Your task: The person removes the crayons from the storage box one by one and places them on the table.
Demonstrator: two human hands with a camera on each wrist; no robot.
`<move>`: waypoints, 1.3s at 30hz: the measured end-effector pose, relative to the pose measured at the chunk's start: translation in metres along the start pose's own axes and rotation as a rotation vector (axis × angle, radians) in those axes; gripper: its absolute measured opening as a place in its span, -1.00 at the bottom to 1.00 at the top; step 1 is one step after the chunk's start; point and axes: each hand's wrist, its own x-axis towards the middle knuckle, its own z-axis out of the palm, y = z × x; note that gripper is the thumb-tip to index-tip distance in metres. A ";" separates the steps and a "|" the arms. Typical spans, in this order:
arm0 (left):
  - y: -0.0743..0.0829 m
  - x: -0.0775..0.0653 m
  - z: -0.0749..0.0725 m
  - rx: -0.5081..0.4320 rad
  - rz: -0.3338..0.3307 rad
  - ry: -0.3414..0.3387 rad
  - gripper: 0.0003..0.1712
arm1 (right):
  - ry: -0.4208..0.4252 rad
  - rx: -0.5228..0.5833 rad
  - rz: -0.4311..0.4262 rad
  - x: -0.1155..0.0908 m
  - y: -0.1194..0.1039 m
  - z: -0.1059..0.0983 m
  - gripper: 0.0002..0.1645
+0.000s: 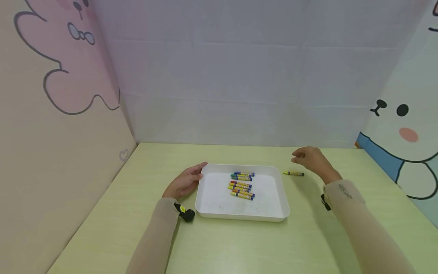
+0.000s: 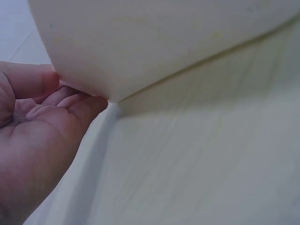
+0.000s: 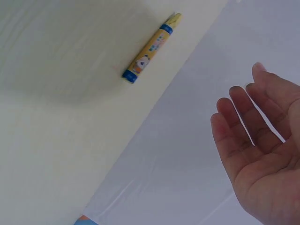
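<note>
A pale yellow-green tabletop [image 1: 239, 243] carries everything, closed in by a white cloth backdrop [image 1: 239, 76] at 12 o'clock, a cream side panel with a pink cartoon shape [image 1: 51, 114] at 9 o'clock, and a panel with a white cartoon bear [image 1: 407, 129] at 3 o'clock. A shallow white rectangular plastic tray [image 1: 212, 201] sits at the middle of the tabletop. The person's left hand [image 1: 184, 182] rests against the tray's 9 o'clock wall; the left wrist view shows its fingers [image 2: 77, 105] straight and lying together against the tray's outer corner [image 2: 140, 47], the thumb up at the rim, nothing gripped. The person's right hand [image 1: 313, 160] hovers above the tabletop at the tray's 2 o'clock side; in the right wrist view its fingers [image 3: 239, 126] are relaxed and slightly apart, palm bare, holding nothing. Inside the tray, toward its 12 o'clock half, lies a small cluster of yellow-wrapped crayons with coloured tips [image 1: 242, 184], side by side and roughly parallel. A single yellow-wrapped crayon with blue bands [image 1: 293, 173] lies alone on the tabletop just beside the tray's 3 o'clock wall, below and near the right hand but apart from it; the right wrist view shows it lying flat [image 3: 151, 48].
</note>
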 end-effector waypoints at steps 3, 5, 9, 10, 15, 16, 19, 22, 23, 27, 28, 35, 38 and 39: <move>0.000 0.000 -0.001 -0.004 -0.003 0.010 -0.32 | -0.005 0.002 -0.010 0.003 -0.011 -0.002 -0.53; 0.000 0.000 -0.001 -0.017 -0.006 0.014 -0.32 | -0.015 0.010 -0.012 0.006 -0.017 -0.001 -0.52; 0.001 0.000 -0.001 -0.032 -0.007 0.002 -0.31 | -0.036 0.034 -0.022 0.010 -0.029 0.001 -0.55; 0.002 0.000 0.000 -0.037 -0.011 0.004 -0.31 | -0.042 0.037 -0.024 0.011 -0.031 0.002 -0.55; 0.003 -0.001 0.000 -0.033 -0.010 0.007 -0.32 | -0.087 0.043 -0.038 0.017 -0.045 0.005 -0.59; 0.003 -0.001 0.000 -0.031 -0.008 0.007 -0.32 | -0.097 0.044 -0.040 0.018 -0.047 0.006 -0.60; 0.004 -0.001 0.000 -0.023 -0.006 0.009 -0.32 | -0.130 0.048 -0.049 0.021 -0.055 0.009 -0.63; 0.004 -0.001 0.000 -0.016 -0.010 0.015 -0.32 | -0.155 0.053 -0.050 0.024 -0.062 0.014 -0.66; 0.004 -0.001 -0.001 -0.014 -0.010 0.014 -0.32 | -0.162 0.055 -0.056 0.025 -0.064 0.015 -0.66; 0.004 -0.001 -0.001 -0.017 -0.022 0.020 -0.33 | -0.182 0.061 -0.062 0.029 -0.071 0.023 -0.67; 0.004 -0.001 0.000 -0.018 -0.024 0.021 -0.33 | -0.186 0.063 -0.063 0.030 -0.073 0.025 -0.67; 0.004 -0.001 0.001 -0.018 -0.020 0.011 -0.32 | -0.201 0.085 -0.041 0.036 -0.080 0.040 -0.71; 0.004 -0.001 0.001 -0.027 -0.025 0.008 -0.32 | -0.203 0.092 -0.021 0.038 -0.082 0.046 -0.73; 0.004 -0.001 0.001 -0.023 -0.023 0.002 -0.32 | -0.203 0.094 -0.015 0.039 -0.082 0.048 -0.73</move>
